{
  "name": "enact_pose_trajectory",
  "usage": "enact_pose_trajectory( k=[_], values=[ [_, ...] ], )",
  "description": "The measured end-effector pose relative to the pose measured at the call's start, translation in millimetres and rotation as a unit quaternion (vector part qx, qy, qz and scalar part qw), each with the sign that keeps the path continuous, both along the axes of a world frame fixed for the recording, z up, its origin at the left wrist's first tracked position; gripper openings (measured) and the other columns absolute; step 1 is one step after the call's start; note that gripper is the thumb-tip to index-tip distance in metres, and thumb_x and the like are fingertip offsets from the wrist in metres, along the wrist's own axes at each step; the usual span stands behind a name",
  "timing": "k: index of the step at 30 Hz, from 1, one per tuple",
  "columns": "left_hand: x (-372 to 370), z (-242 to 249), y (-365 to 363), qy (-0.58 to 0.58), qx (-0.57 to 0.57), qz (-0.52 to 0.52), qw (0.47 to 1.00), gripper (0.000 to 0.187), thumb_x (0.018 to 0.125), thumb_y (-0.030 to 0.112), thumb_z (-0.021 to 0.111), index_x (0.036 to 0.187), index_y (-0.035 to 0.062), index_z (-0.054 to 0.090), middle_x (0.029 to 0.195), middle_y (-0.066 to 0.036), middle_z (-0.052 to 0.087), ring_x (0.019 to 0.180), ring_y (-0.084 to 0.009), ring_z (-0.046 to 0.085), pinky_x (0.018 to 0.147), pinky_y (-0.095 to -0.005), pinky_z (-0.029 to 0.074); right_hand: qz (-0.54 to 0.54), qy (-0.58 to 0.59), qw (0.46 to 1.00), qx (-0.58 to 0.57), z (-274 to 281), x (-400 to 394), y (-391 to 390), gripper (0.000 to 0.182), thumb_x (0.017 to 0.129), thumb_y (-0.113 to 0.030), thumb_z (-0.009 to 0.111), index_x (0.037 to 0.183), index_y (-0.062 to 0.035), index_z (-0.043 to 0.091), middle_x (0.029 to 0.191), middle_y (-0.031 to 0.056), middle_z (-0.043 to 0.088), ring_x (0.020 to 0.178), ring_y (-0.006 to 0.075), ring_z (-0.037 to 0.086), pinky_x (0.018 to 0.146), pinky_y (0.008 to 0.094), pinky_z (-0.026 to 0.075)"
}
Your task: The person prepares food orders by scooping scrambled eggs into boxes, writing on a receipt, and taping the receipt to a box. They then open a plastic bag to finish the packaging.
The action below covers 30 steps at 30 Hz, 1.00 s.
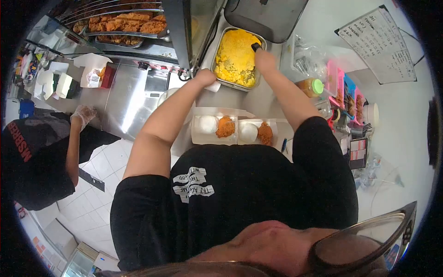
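A metal tray (pixel 213 64) holds a crumbly yellow food (pixel 237 51) with a greenish part toward the near left. My right hand (pixel 265 61) is closed around the black handle (pixel 256 47) of a utensil over the tray's far right side; its working end is hidden. At the tray's near left corner, my left hand (pixel 205 77) is closed on a white piece of paper or cloth (pixel 213 87). Nearer my body stand two open paper boxes, each with white rice (pixel 207 124) and fried chicken (pixel 225 127).
Fried chicken pieces (pixel 134 23) fill a glass display case at the back left. A co-worker's gloved hand (pixel 85 114) is by the steel counter (pixel 122 104), near a red box (pixel 107 76). A green-lidded jar (pixel 311 87) and colored baskets (pixel 339 83) stand on the right.
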<state>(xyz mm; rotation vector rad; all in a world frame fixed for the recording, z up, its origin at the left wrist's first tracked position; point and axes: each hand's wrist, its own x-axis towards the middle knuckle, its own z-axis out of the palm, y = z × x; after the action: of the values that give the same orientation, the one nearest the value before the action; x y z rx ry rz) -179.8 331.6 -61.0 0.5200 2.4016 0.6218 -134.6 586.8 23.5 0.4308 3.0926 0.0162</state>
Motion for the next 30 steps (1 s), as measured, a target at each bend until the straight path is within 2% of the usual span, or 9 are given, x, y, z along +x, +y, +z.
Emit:
enact_pose_trajectory(
  k=[1, 5, 13, 16, 19, 22, 26, 28, 30],
  values=[
    [7, 16, -5, 0.015, 0.013, -0.064, 0.998, 0.040, 0.090, 0.035, 0.052, 0.099, -0.0005, 0.069, 0.105, -0.025, 0.065, 0.096, -0.0390, 0.063, 0.087, -0.0414, 0.048, -0.005, -0.021, 1.000, -0.007, -2, -5, -13, 0.022, 0.089, -0.012, 0.047, 0.092, -0.0004, 0.066, 0.086, 0.0198, 0.069, 0.078, 0.0348, 0.068, 0.067, 0.0444, 0.054],
    [17, 20, -4, -0.108, 0.078, 0.071, 0.989, 0.050, 0.092, 0.038, 0.053, 0.100, -0.0096, 0.065, 0.105, -0.028, 0.064, 0.098, -0.0407, 0.062, 0.086, -0.0413, 0.048, 0.126, -0.126, 0.982, 0.054, -34, 0, -58, 0.020, 0.086, -0.012, 0.051, 0.090, -0.0022, 0.068, 0.085, 0.0183, 0.069, 0.077, 0.0333, 0.069, 0.067, 0.0427, 0.055],
    [25, 19, -6, -0.203, 0.183, 0.203, 0.940, 0.042, 0.090, 0.029, 0.062, 0.098, -0.0122, 0.064, 0.098, -0.024, 0.066, 0.087, -0.0314, 0.065, 0.073, -0.0391, 0.049, 0.303, -0.248, 0.917, 0.078, 0, 48, -89, 0.014, 0.080, -0.012, 0.056, 0.086, -0.0059, 0.067, 0.083, 0.0153, 0.069, 0.079, 0.0321, 0.068, 0.068, 0.0436, 0.054],
    [29, 18, -4, -0.203, 0.209, 0.230, 0.928, 0.039, 0.091, 0.028, 0.062, 0.096, -0.0109, 0.065, 0.093, -0.022, 0.067, 0.081, -0.0304, 0.065, 0.069, -0.0396, 0.049, 0.299, -0.191, 0.935, -0.017, 14, 51, -81, 0.014, 0.082, -0.014, 0.054, 0.083, -0.0040, 0.065, 0.082, 0.0186, 0.067, 0.083, 0.0350, 0.066, 0.070, 0.0458, 0.052],
    [31, 18, -3, -0.146, 0.182, 0.195, 0.952, 0.040, 0.091, 0.029, 0.061, 0.097, -0.0099, 0.065, 0.094, -0.022, 0.067, 0.080, -0.0308, 0.065, 0.071, -0.0400, 0.049, 0.223, -0.181, 0.954, -0.089, -4, 31, -71, 0.017, 0.085, -0.015, 0.053, 0.086, -0.0018, 0.063, 0.084, 0.0222, 0.066, 0.082, 0.0382, 0.064, 0.071, 0.0461, 0.050],
    [27, 10, -4, -0.144, 0.178, 0.161, 0.960, 0.041, 0.091, 0.031, 0.060, 0.098, -0.0086, 0.066, 0.096, -0.023, 0.067, 0.081, -0.0313, 0.065, 0.072, -0.0401, 0.049, 0.224, -0.186, 0.946, -0.146, -25, 10, -49, 0.020, 0.089, -0.019, 0.052, 0.091, -0.0013, 0.061, 0.081, 0.0197, 0.065, 0.075, 0.0309, 0.064, 0.068, 0.0399, 0.050],
    [33, 31, -7, -0.176, 0.152, 0.206, 0.950, 0.041, 0.091, 0.032, 0.059, 0.098, -0.0077, 0.066, 0.097, -0.022, 0.068, 0.081, -0.0310, 0.065, 0.073, -0.0396, 0.049, 0.032, -0.157, 0.893, -0.420, -24, 27, -18, 0.021, 0.096, -0.023, 0.048, 0.091, -0.0064, 0.060, 0.071, 0.0002, 0.055, 0.060, 0.0097, 0.048, 0.054, 0.0254, 0.039],
    [28, 12, -1, -0.194, 0.167, 0.213, 0.943, 0.041, 0.091, 0.033, 0.059, 0.098, -0.0071, 0.066, 0.095, -0.020, 0.068, 0.079, -0.0292, 0.065, 0.070, -0.0392, 0.049, -0.064, -0.129, 0.844, -0.516, -7, 42, -15, 0.020, 0.098, -0.023, 0.046, 0.092, -0.0086, 0.058, 0.070, -0.0038, 0.052, 0.057, 0.0067, 0.042, 0.051, 0.0223, 0.034],
    [7, -67, 4, -0.236, 0.244, 0.193, 0.921, 0.041, 0.092, 0.033, 0.058, 0.098, -0.0062, 0.067, 0.092, -0.017, 0.068, 0.075, -0.0266, 0.064, 0.066, -0.0389, 0.048, -0.075, -0.111, 0.807, -0.575, 5, 53, 1, 0.018, 0.098, -0.023, 0.046, 0.093, -0.0093, 0.056, 0.069, -0.0044, 0.050, 0.056, 0.0057, 0.040, 0.050, 0.0212, 0.032]
  ],
)
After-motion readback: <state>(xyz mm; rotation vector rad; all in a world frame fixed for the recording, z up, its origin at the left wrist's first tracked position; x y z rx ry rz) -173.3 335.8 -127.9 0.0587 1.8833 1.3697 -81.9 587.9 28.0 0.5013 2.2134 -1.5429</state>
